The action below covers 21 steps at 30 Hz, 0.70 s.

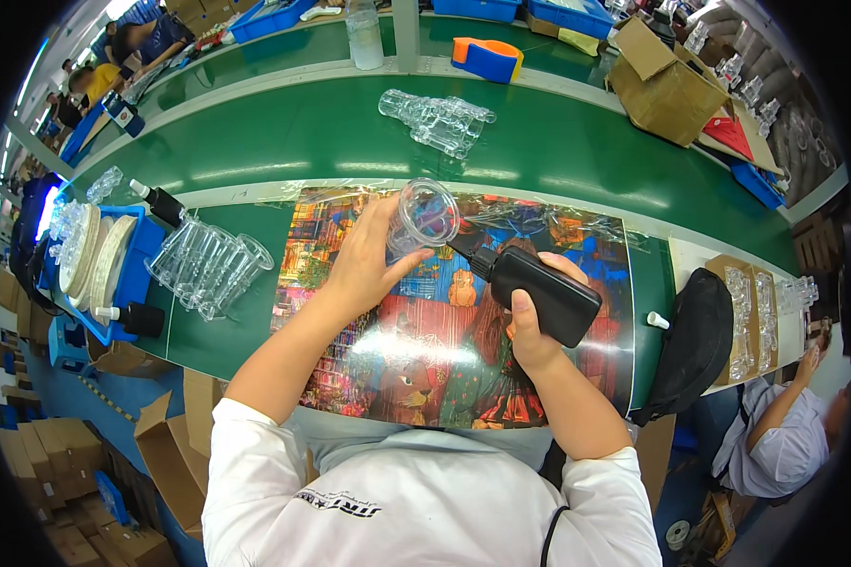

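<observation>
My left hand (361, 253) grips a clear, round-mouthed plastic or glass piece (427, 210), its open rim tilted up. In my right hand (537, 321) is a black squeeze bottle (547, 295) with a narrow nozzle (463, 249). The nozzle points left and its tip is close to the rim of the clear piece; I cannot tell whether they touch. Both hands are above a glossy, colourful printed mat (416, 354) on the green table. Another clear moulded piece (437, 121) lies beyond them, and several clear tubular parts (210, 269) lie to the left.
At the left a blue bin (142, 248) holds spools, with black bottles (140, 319) beside it. A black pouch (695, 340) and a small white cap (657, 320) lie right. Farther back are a tape roll (487, 59) and a cardboard box (667, 90). A person (785, 425) sits at the right.
</observation>
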Available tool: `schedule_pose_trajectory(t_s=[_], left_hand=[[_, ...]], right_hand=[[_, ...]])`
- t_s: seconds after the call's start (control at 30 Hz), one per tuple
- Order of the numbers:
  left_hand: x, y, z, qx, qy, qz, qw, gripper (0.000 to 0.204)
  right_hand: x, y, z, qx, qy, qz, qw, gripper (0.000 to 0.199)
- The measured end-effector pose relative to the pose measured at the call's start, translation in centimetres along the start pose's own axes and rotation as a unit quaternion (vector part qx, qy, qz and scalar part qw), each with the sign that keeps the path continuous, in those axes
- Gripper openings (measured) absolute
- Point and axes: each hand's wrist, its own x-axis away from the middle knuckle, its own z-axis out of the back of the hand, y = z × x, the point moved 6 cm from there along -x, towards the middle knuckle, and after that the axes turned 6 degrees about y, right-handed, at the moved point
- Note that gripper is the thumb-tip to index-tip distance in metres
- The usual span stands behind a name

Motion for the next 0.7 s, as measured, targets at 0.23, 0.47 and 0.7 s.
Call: schedule_pose_trajectory(t_s=[0.23,0.47,0.7], left_hand=[[-0.12,0.30,0.23,-0.020,0.025,-0.020,0.999,0.071],[-0.17,0.10,0.15,-0.027,0.029,-0.027,0.999,0.072],[-0.31,0.73,0.44,-0.032,0.041,-0.046,0.998,0.073]], right_hand=[[0.01,0.03,-0.02,0.004,0.000,0.006,1.000,0.049],[0.00,-0.14,-0.08,0.017,-0.013,0.024,0.999,0.049],[0.04,-0.33,-0.13,0.015,-0.017,0.023,0.999,0.049]])
